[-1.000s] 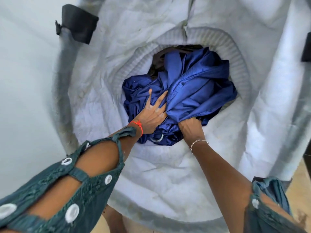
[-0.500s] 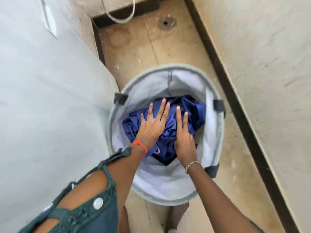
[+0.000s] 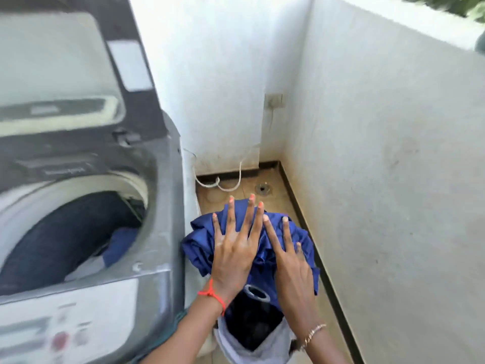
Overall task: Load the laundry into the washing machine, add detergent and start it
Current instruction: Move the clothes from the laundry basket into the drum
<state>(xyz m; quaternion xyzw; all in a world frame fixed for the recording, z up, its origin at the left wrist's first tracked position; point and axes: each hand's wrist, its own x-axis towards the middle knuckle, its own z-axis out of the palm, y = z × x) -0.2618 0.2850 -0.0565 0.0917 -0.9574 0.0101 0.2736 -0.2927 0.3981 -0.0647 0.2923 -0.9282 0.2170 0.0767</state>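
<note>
A crumpled blue laundry bundle point(image 3: 198, 245) is lifted above the pale fabric laundry basket point(image 3: 258, 349), just right of the grey top-loading washing machine point(image 3: 160, 232). My left hand point(image 3: 233, 254) and my right hand point(image 3: 291, 269) lie on top of the bundle with fingers spread, holding it between them. The thumbs are hidden under the cloth. The machine's lid point(image 3: 52, 61) stands raised, and dark and blue clothes point(image 3: 65, 232) lie in the drum. A dark garment point(image 3: 249, 324) hangs into the basket below my hands. The control panel point(image 3: 78, 324) faces me at the lower left.
A white wall point(image 3: 393, 179) runs close along the right, leaving a narrow strip of tan floor. A white hose point(image 3: 231, 186) and a floor drain point(image 3: 262, 189) are in the far corner. A wall socket point(image 3: 274, 101) is above them.
My hands have lifted the blue bundle out of the basket and up beside the machine. My view has swung up from the basket to the open drum and the corner.
</note>
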